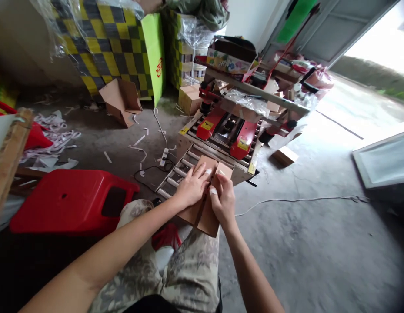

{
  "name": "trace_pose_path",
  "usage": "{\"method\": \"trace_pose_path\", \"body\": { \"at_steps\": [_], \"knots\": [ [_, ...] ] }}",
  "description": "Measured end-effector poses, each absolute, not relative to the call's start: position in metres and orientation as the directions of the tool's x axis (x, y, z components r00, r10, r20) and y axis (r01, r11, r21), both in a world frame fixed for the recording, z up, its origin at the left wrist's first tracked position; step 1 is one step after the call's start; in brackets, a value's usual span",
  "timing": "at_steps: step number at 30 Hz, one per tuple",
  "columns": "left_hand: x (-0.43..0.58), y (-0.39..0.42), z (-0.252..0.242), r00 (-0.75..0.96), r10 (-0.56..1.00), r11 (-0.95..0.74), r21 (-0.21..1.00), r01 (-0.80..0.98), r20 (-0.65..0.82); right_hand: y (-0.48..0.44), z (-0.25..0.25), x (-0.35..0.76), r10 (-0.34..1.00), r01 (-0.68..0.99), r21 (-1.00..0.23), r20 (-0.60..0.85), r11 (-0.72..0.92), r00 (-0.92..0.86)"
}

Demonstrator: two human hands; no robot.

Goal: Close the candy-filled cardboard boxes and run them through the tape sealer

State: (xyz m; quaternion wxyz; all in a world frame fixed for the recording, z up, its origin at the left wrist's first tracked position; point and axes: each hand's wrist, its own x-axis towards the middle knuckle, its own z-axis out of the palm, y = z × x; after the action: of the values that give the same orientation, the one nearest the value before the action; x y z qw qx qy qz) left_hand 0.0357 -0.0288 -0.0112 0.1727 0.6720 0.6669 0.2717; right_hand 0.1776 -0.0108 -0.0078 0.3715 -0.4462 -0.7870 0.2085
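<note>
Two hands [192, 188] [225, 200] touch a cardboard box [208, 217]; metal rollers [175, 182] sit alongside.

The cardboard box [207, 216] is plain brown, and I can see white wraps [213, 191] on the fingertips over it. The trousers [191, 269] carry a grey-brown leafy print on a paler ground. That plastic stool [76, 200] is solid bright red. The stacked cartons [105, 45] are checked yellow and black, the panel [152, 48] lime green with a red emblem [159, 68]. Red plates [246, 134] bear yellow labels [207, 125]; the floor [302, 248] is grey.
</note>
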Motion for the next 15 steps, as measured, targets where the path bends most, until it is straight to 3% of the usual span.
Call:
{"method": "trace_pose_path", "body": {
  "at_steps": [3,5,9,12,15],
  "knots": [
    [0.035,-0.026,-0.012,0.004,0.993,-0.076,0.609,0.79,0.12,-0.006,-0.007,0.164,0.846,0.684,-0.499,0.326,0.533,-0.422],
    [0.036,-0.025,-0.012,0.001,0.993,-0.075,0.615,0.785,0.12,-0.004,-0.004,0.16,0.856,0.721,-0.462,0.292,0.516,-0.426],
    [0.04,-0.028,-0.01,-0.058,0.994,-0.013,0.636,0.772,0.092,-0.018,0.003,0.169,0.812,0.713,-0.397,0.203,0.579,-0.547],
    [0.035,-0.022,-0.01,-0.036,0.997,-0.024,0.694,0.72,0.073,-0.041,0.0,0.181,0.68,0.654,-0.216,0.076,0.725,-0.729],
    [0.027,-0.013,-0.007,0.062,0.99,-0.14,0.796,0.589,0.128,-0.055,-0.006,0.191,0.635,0.63,-0.077,0.087,0.773,-0.768]
  ]
}}
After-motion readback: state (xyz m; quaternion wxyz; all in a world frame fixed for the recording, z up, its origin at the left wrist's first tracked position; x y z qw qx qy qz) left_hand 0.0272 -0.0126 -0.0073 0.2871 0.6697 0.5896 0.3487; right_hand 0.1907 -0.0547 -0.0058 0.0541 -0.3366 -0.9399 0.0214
